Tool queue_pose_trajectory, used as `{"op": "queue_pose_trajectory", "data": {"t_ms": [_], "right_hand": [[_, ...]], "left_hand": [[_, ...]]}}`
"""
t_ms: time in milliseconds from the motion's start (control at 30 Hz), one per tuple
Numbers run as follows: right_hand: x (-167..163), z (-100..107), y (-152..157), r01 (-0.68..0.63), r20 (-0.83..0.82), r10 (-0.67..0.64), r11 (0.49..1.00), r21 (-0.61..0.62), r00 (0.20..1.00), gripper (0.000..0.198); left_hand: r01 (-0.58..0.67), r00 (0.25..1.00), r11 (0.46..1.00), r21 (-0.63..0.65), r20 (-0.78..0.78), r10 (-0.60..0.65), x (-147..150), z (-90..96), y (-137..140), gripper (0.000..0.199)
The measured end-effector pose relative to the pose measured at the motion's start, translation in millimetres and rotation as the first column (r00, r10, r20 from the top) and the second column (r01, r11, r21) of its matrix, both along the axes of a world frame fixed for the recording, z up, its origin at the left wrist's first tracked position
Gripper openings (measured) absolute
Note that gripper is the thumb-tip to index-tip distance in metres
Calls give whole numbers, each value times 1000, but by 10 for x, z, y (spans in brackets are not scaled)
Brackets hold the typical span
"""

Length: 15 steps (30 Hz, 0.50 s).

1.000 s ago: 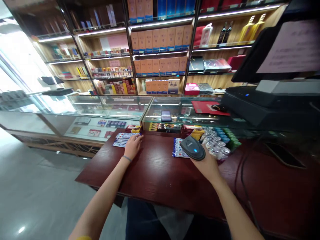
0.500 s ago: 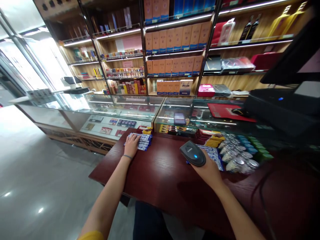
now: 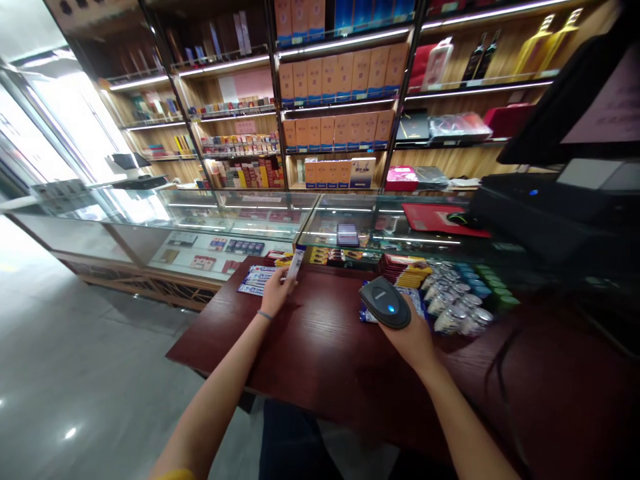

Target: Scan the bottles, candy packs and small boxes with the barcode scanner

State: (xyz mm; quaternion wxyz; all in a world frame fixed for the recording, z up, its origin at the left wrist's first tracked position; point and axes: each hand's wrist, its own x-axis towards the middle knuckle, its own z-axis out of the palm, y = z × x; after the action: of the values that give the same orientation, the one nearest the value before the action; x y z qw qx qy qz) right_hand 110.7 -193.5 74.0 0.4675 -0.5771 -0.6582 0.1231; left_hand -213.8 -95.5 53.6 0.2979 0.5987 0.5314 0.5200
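Note:
My left hand is closed on a slim wrapped snack bar, held tilted up above the dark red table. Just left of that hand lie several blue-and-white wrapped bars side by side. In my right hand is a black barcode scanner with a blue light showing on top; my fingers are wrapped round its handle, mostly hidden under the head. Beneath and behind the scanner, more blue-and-white bars lie on the table, partly covered.
Clear-lidded jars stand right of the scanner, with red-and-yellow packets behind. A glass display counter runs along the table's far edge. A black point-of-sale machine and a red mat occupy the right.
My left hand has lifted one bar off the left group and moved right, tilting it upright. The scanner stays in my right hand nearly in place. The view has shifted slightly.

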Motion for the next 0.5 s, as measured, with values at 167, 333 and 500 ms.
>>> {"op": "queue_pose_trajectory", "data": {"t_ms": [167, 333, 500], "right_hand": [[47, 31, -22, 13, 5, -13, 1000, -14, 1000, 38], [73, 8, -20, 11, 99, 1, 992, -124, 995, 43], [20, -30, -32, 10, 207, 32, 980, -200, 978, 49]], "left_hand": [[301, 844, 932, -200, 511, -163, 595, 107, -64, 43], [381, 757, 895, -233, 635, -157, 832, 24, -204, 42], [392, 763, 883, -259, 627, -155, 772, -46, -263, 42]]}}
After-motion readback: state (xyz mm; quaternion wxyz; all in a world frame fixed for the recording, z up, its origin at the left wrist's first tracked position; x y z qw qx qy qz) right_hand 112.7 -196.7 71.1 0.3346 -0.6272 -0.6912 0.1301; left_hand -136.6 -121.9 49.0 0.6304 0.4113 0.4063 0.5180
